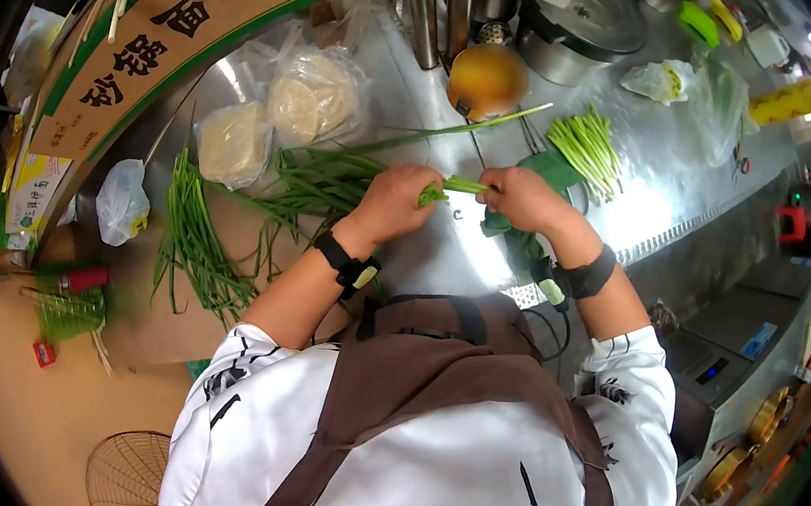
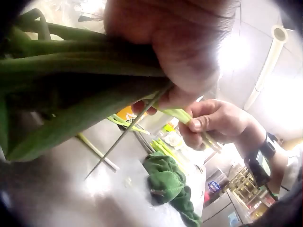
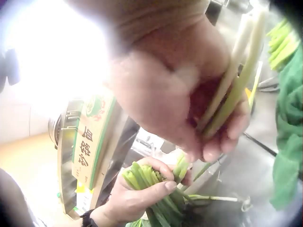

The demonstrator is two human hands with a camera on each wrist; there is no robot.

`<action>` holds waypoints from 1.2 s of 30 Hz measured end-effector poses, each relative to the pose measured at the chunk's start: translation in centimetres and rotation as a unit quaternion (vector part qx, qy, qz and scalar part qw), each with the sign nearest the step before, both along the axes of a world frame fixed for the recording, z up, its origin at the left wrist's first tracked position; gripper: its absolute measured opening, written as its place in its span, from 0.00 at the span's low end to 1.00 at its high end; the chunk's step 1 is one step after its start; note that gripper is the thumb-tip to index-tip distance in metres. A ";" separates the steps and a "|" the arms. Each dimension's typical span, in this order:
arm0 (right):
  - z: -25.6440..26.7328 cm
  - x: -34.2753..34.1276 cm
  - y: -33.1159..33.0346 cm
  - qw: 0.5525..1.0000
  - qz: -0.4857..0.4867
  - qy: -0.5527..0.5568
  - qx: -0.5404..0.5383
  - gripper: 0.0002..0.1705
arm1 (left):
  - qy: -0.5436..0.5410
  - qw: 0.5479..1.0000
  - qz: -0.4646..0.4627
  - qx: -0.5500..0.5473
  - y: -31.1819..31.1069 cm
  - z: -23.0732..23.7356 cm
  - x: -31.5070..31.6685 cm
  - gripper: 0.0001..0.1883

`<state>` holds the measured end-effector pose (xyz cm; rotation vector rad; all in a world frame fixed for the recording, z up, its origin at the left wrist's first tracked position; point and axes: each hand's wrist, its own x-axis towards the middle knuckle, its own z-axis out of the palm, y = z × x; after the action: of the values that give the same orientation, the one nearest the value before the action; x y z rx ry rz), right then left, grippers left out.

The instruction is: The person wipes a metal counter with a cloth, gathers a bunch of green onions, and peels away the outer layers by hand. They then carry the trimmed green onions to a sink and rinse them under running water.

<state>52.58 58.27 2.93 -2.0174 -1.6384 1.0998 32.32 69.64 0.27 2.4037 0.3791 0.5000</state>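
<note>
- Greens (image 1: 203,247) lie at 8 o'clock from the left hand (image 1: 389,204); a sweep of that forearm could scatter them.
- Left hand curls round a bundle (image 3: 147,176); a slackening grip could let stems slip out.
- Stalks (image 1: 466,185) span both hands; an uneven tug could snap them.
- Right hand (image 1: 531,201), at 3 o'clock from the left, pinches the stalks; wet stems could slide.
- Cloth (image 1: 556,171) sits at 1 o'clock from it, beside the pile (image 1: 584,148); a wrist snag could drag both.

White glare on metal counter (image 1: 466,245)
</note>
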 end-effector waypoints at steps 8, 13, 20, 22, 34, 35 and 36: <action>-1.4 -0.5 -0.4 0.984 -0.047 0.168 -0.028 0.14 | 0.004 0.999 -0.016 0.042 -0.6 -0.4 0.3 0.15; -2.1 -1.1 -0.4 0.944 -0.123 0.290 -0.095 0.16 | 0.016 0.992 0.022 0.126 -1.1 -1.1 0.6 0.16; -2.3 -3.1 -1.0 0.909 -0.181 0.374 -0.047 0.12 | -0.033 0.993 0.058 0.099 -1.0 -0.7 1.2 0.09; -3.8 -3.2 -0.7 0.920 -0.157 0.358 0.012 0.12 | -0.040 0.993 0.103 0.052 -0.9 -0.4 1.0 0.09; -5.5 2.8 -0.7 0.972 -0.161 -0.005 0.173 0.13 | -0.144 0.921 0.314 -0.182 4.2 4.7 -5.1 0.06; -5.4 3.9 0.4 0.964 -0.153 -0.068 0.206 0.15 | -0.106 0.942 0.282 -0.150 3.6 5.7 -4.2 0.08; -6.6 4.8 1.4 0.942 -0.126 -0.167 0.263 0.17 | -0.073 0.947 0.266 -0.165 3.0 5.5 -3.8 0.11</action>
<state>57.36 59.65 -3.70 -2.0286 -1.5460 0.1966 28.50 72.68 5.75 1.9128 0.9754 0.7765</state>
